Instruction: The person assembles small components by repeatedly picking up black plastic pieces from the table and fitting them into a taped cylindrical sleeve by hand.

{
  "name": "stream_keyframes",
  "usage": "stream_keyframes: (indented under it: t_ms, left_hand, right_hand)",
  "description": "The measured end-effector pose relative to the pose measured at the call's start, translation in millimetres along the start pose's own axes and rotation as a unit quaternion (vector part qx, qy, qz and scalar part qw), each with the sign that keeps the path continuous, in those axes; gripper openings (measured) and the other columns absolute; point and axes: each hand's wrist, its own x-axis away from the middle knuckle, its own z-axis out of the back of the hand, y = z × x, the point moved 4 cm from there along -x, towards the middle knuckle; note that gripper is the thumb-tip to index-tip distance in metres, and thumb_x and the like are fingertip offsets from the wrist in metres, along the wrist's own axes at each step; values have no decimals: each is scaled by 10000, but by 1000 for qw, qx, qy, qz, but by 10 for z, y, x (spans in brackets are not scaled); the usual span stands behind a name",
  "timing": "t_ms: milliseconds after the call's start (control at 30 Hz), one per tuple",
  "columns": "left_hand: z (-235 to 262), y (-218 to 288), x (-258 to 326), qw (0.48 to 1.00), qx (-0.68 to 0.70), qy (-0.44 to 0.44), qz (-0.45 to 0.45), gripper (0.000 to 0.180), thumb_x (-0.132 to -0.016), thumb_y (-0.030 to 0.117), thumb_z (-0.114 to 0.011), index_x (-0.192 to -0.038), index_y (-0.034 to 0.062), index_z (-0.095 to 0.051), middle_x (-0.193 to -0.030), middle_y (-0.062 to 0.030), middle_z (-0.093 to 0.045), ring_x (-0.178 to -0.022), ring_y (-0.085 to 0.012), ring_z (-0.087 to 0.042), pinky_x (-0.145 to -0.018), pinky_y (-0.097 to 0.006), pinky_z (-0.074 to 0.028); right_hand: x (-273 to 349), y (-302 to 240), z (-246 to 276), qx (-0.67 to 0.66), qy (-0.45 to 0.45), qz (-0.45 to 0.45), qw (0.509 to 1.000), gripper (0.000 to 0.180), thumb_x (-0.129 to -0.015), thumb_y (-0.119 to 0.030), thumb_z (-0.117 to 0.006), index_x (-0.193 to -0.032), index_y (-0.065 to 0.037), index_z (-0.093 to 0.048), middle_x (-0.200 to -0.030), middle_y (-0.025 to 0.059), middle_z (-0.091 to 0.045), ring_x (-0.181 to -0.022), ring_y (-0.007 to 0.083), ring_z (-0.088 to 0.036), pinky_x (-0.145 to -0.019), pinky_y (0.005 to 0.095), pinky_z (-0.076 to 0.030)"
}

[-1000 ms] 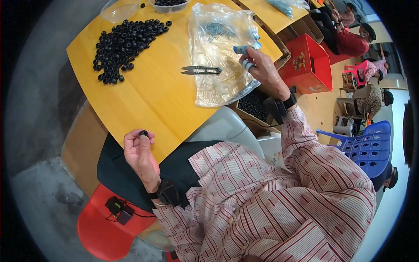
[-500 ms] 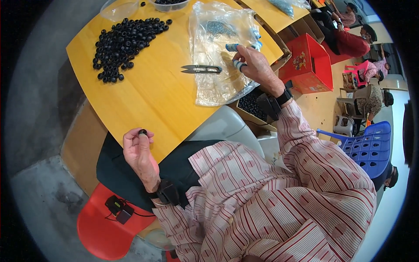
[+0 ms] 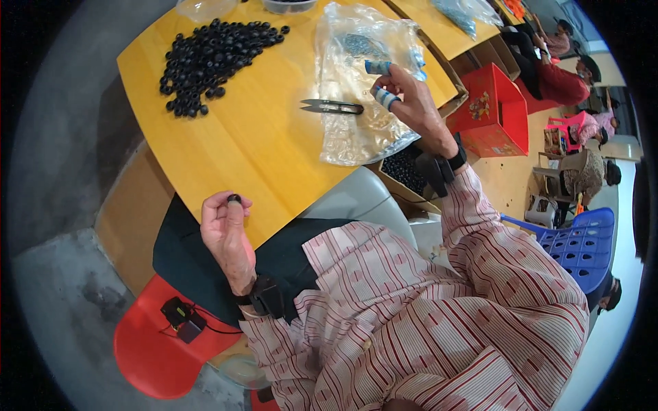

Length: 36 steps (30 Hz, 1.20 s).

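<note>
My left hand (image 3: 228, 236), at the near edge of the yellow table (image 3: 253, 151), is closed on a small black round part (image 3: 234, 198), pinched at the fingertips. Over a clear plastic bag (image 3: 343, 140) hovers my right hand (image 3: 418, 106). Its thumb and forefinger, wrapped in blue-and-white tape, are apart with nothing visible between them. Small bluish metal pieces (image 3: 363, 46) lie on the bag, just beyond that hand. Thread snips (image 3: 332, 107) rest partly on the bag's left side, blades pointing left. A pile of black round parts (image 3: 205, 65) spreads across the table's far left.
A clear bowl (image 3: 291, 5) of black parts stands at the far edge. Below the table's right side sits a carton of black parts (image 3: 403, 171). Farther right are a red box (image 3: 490, 113), a blue chair (image 3: 576, 240) and several seated people. A red stool (image 3: 154, 342) is lower left.
The whole view has shifted, so the table sits slightly farther right and higher. My right hand has moved slightly over the bag. The left hand keeps its pinch on the black part.
</note>
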Motion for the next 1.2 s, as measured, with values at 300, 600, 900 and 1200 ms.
stream_keyframes:
  t_ms: [300,600,900,1200]
  left_hand:
    - [-76,39,10,1000,5,-19,20,207,-861,36,-600,-1047,-26,-534,-902,-91,-615,-798,-131,-580,-732,-238,-446]
    - [-64,109,53,998,37,-32,31,220,-812,-81,-601,-1021,-44,-545,-877,-80,-601,-796,-130,-605,-757,-224,-484]
    - [-71,76,49,999,26,-33,31,216,-802,-69,-640,-993,-25,-552,-847,-32,-570,-764,-80,-538,-741,-190,-455]
    - [-66,73,29,995,77,-16,55,159,-812,-53,-625,-934,-1,-539,-838,-35,-576,-755,-87,-566,-720,-205,-471]
  right_hand:
    - [154,-1200,-446,-59,-40,234,970,490,-669,57,-641,-1140,-52,-559,-816,41,-599,-701,220,-514,-649,340,-461]
    - [337,-1778,-779,16,-68,397,915,416,-600,-2,-636,-994,-20,-506,-796,74,-531,-730,268,-498,-634,371,-426]
    - [393,-1891,-844,47,-77,419,903,481,-514,21,-644,-977,-5,-514,-791,91,-527,-751,272,-514,-669,384,-434]
    - [432,-1876,-875,-39,-101,414,904,411,-611,-6,-632,-1005,11,-520,-780,93,-509,-732,271,-494,-619,361,-440]
